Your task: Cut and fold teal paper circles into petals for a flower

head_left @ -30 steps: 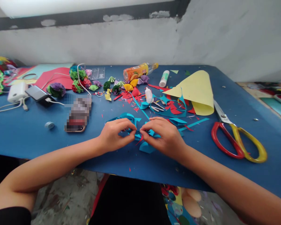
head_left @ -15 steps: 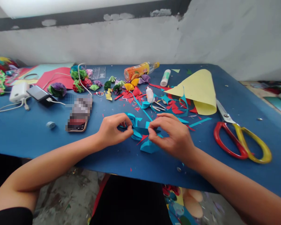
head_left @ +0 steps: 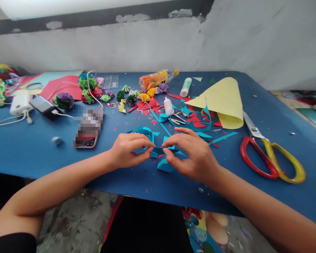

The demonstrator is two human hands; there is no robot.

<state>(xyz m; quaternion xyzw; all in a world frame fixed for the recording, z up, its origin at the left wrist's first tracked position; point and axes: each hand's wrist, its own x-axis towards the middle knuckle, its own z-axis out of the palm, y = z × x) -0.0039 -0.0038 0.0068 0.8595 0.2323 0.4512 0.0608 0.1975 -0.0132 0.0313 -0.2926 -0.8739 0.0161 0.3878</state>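
Between my two hands a blue paper piece (head_left: pixel 158 150) is stretched low over the table. My left hand (head_left: pixel 133 149) pinches its left end between thumb and fingertips. The other end is pinched by my right hand (head_left: pixel 191 151), and a pointed blue tip shows under those fingers. Curled blue paper strips (head_left: pixel 143 130) lie just behind my left hand. A blue scrap (head_left: pixel 165 165) rests in front of the held piece. Beyond my hands are a small white glue bottle (head_left: pixel 168 106) and loose red scraps (head_left: pixel 197 121).
Large scissors (head_left: pixel 258 135) lie at the right beside a rolled yellow sheet (head_left: pixel 223 100). A phone (head_left: pixel 89 128), a power bank (head_left: pixel 21 103) and cables are at the left. Paper flowers (head_left: pixel 88 88), a plastic bottle (head_left: pixel 156 79) and a glue stick (head_left: pixel 185 87) stand or lie farther back.
My hands have come closer together, my left hand moving right and my right hand slightly left. The blue piece between them is held lower and flatter.
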